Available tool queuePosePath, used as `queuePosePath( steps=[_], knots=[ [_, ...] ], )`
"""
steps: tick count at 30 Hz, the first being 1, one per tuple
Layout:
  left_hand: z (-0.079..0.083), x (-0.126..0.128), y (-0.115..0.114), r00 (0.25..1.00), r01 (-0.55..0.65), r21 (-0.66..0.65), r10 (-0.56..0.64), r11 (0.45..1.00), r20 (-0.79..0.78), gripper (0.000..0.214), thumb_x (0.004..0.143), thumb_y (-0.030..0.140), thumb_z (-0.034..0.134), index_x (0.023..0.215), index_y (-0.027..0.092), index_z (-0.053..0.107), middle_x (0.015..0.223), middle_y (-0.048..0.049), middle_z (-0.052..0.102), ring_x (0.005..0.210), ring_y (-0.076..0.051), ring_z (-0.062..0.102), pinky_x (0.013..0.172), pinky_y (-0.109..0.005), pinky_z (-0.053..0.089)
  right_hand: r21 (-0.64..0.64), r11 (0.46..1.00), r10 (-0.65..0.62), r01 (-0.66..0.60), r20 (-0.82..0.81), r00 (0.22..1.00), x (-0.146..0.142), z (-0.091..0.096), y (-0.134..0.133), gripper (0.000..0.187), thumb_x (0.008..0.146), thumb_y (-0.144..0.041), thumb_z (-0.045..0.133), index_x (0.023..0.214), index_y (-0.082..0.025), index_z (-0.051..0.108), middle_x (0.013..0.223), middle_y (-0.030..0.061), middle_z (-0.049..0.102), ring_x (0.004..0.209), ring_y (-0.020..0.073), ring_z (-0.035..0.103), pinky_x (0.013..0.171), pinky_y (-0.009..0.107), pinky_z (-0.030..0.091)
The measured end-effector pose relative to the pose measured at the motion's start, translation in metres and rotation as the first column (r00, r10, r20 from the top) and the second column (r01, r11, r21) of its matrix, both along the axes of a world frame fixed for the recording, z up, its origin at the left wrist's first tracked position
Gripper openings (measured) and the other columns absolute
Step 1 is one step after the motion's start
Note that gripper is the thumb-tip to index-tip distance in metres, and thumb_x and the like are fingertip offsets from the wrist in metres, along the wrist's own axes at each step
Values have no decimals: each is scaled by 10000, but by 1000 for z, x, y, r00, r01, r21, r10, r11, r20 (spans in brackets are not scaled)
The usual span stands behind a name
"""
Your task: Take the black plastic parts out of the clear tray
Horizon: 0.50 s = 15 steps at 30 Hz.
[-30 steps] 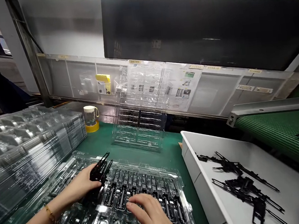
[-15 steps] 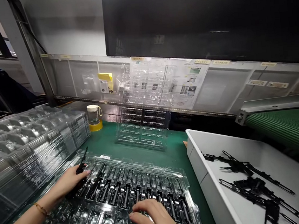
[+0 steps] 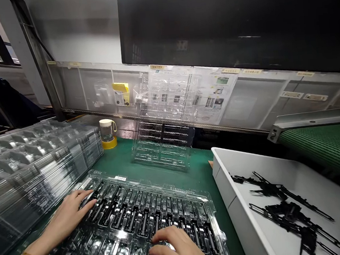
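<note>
On the green desk [image 3: 198, 169], a clear moulded plastic tray [image 3: 154, 215] holds slim black plastic parts [image 3: 142, 218]. The left hand [image 3: 66, 215] and right hand [image 3: 177, 247] lie spread on it, pinching nothing. The parts look light, stiff and snappable, best taken by their thicker middles.

Clear tray [image 3: 177, 199] fills lower centre of frame, both hands lying flat on it: left hand [image 3: 67, 215] at its left end, right hand [image 3: 178, 249] at bottom centre. The stretch of tray between the hands is open from above. Tall stack of clear trays [image 3: 26, 165] walls off left side, close beside left hand, little gap there. White bin [image 3: 223, 178] with black parts [image 3: 286, 208] blocks right side, its wall near tray's right edge; narrow strip of green surface [image 3: 198, 173] between them. Behind tray, bare green surface is open up to the leaning clear tray [image 3: 162, 144] at centre and the jar [image 3: 106, 131] on a tape roll [image 3: 110, 143]. Conveyor [image 3: 318, 137] closes off far right.
</note>
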<state>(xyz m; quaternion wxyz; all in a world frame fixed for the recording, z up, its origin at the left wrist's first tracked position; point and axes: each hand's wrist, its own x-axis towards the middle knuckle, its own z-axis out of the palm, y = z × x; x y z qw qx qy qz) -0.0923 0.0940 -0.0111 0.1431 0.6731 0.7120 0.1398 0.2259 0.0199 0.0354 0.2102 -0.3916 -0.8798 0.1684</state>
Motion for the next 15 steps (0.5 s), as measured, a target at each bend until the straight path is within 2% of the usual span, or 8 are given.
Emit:
queuePosePath(
  steps=[4, 6, 8, 11, 15],
  knots=[
    [5, 25, -22, 977, 199, 9, -198, 980, -74, 500, 744, 574, 319, 1198, 366, 305, 1348, 21, 202, 1227, -246, 105, 983, -498, 87, -60, 996, 65, -64, 19, 998, 4, 7, 4, 309, 686, -267, 564, 985, -256, 483, 991, 47, 528, 860, 194, 493, 695, 338, 435],
    [7, 34, -32, 951, 297, -33, -299, 954, -80, 473, 739, 571, 336, 1186, 440, 254, 1347, 86, 164, 1237, -223, 55, 985, -505, -17, -73, 993, 95, -92, 26, 995, 5, 11, 6, 303, 684, -220, 543, 980, -243, 484, 1003, 52, 522, 871, 197, 485, 696, 341, 434],
    [7, 37, -38, 932, 353, -65, -357, 933, -61, 479, 751, 559, 326, 1196, 454, 183, 1336, 109, 164, 1235, -193, 68, 990, -494, -31, -80, 992, 105, -102, 30, 994, 7, 14, 7, 311, 678, -192, 525, 984, -234, 482, 1010, 55, 518, 875, 196, 479, 704, 340, 431],
    [3, 30, -42, 948, 315, -52, -317, 948, -34, 528, 775, 535, 288, 1246, 357, 129, 1351, 51, 141, 1230, -185, 112, 1002, -472, 11, -78, 993, 88, -85, 31, 996, 8, 17, 7, 291, 692, -194, 496, 982, -216, 486, 999, 64, 517, 871, 191, 478, 708, 331, 432],
    [-5, 17, -42, 982, 191, 8, -191, 982, 4, 565, 757, 551, 304, 1253, 296, 215, 1372, 3, 51, 1221, -263, 142, 981, -501, 121, -58, 997, 45, -44, 14, 999, 9, 24, 7, 243, 729, -194, 463, 969, -202, 496, 984, 69, 511, 889, 185, 474, 736, 324, 432]
  ],
)
